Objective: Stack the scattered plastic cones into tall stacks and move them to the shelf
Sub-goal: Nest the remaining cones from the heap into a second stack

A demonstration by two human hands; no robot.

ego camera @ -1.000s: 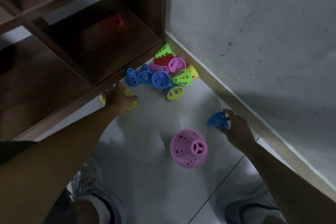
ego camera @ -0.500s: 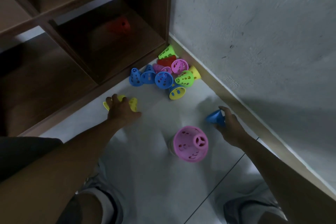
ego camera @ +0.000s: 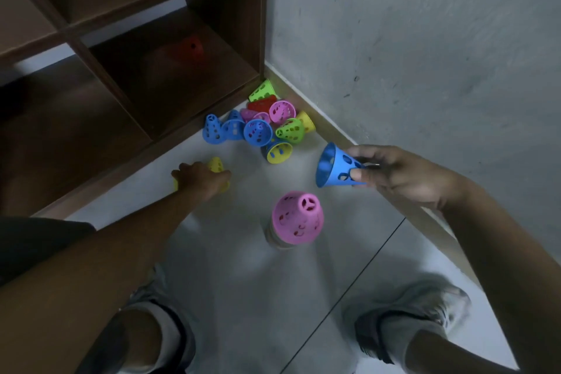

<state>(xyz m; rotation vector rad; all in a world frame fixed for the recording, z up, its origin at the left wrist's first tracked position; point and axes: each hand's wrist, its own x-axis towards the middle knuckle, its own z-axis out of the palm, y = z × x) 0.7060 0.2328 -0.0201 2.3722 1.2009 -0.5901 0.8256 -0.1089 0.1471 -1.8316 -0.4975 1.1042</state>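
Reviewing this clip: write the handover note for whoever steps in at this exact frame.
Right hand grips a blue cone by its narrow end, off the floor, beside the pink-topped stack standing on the floor.
Left hand rests over a yellow cone by the shelf's bottom edge.
Loose cones lie piled in the corner.
A red cone sits in the shelf.
Left: stack both held cones and the pile, then shelve.

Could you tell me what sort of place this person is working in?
Probably a room corner indoors, perhaps a home or playroom: a tiled floor meets a plain grey wall beside a wooden shelf, with plastic cones scattered on the floor.
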